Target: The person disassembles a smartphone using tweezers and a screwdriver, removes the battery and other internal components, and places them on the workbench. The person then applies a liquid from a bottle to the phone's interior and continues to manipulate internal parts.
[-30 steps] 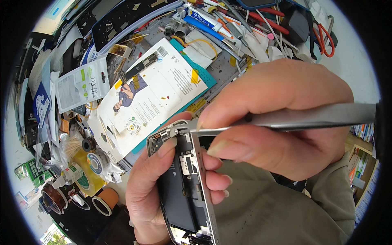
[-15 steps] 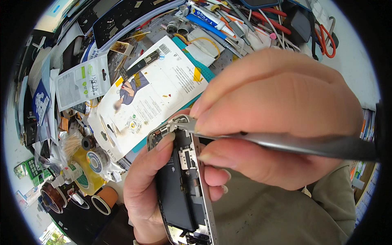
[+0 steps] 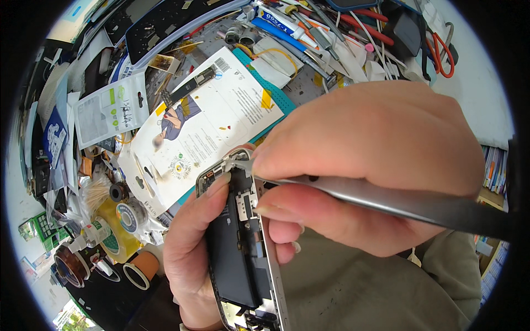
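Note:
An opened phone (image 3: 231, 265) is held upright and slightly tilted in my left hand (image 3: 190, 243). Its black battery and metal inner parts show. My left thumb presses near the top inner edge, and fingertips wrap round the right side. My right hand (image 3: 370, 160) pinches a pair of grey metal tweezers (image 3: 381, 207) between thumb and forefinger. The tweezer tips reach the phone's top corner, by a small silvery part; whether they grip it I cannot tell. Beyond the phone lies a white printed card (image 3: 212, 121) with a small circuit board (image 3: 190, 88) on it.
A teal mat (image 3: 279, 102) lies under the card. Pliers (image 3: 370, 27), a glue tube (image 3: 281, 25) and several tools crowd the far side. To the left are a plastic pouch (image 3: 112, 110), a solder spool (image 3: 128, 217), cotton swabs (image 3: 98, 193) and an orange-brown cup (image 3: 146, 265).
The phone has shifted slightly left in my left hand. My right hand has moved a little left and down, with the tweezer tips now farther over the phone's top corner.

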A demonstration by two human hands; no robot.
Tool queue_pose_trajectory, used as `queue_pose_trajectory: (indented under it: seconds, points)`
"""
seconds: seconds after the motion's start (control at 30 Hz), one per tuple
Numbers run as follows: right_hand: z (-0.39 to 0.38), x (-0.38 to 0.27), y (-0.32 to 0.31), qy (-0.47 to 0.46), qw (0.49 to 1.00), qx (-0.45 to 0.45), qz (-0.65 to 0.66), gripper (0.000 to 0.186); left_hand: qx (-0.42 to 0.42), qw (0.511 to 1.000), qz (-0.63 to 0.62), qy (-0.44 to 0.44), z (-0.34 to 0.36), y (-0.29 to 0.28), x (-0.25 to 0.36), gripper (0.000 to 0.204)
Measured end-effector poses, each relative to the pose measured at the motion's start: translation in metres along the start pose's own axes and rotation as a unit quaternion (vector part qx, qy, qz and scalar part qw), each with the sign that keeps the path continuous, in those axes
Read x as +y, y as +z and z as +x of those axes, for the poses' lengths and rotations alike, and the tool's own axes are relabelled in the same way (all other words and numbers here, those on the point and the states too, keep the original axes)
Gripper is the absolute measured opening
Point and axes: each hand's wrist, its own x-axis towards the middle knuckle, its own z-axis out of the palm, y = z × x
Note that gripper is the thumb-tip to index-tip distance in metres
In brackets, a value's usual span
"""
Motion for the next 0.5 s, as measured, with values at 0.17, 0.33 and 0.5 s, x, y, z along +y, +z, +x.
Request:
queue_pose_trajectory:
  seconds: [0.17, 0.33, 0.5]
  points:
    - [0.001, -0.003, -0.005, -0.005, 0.998, -0.033, -0.049, 0.024, -0.004, 1.0, -0.001, 0.004, 0.0, 0.0, 0.002, 0.027]
    - [0.006, -0.001, -0.006, -0.04, 0.997, -0.033, -0.065, 0.021, -0.008, 1.0, -0.008, 0.008, -0.001, 0.001, 0.005, 0.026]
    - [0.02, -0.007, -0.013, -0.028, 0.992, -0.068, -0.102, 0.016, 0.003, 1.0, -0.029, -0.003, -0.001, 0.003, 0.012, 0.025]
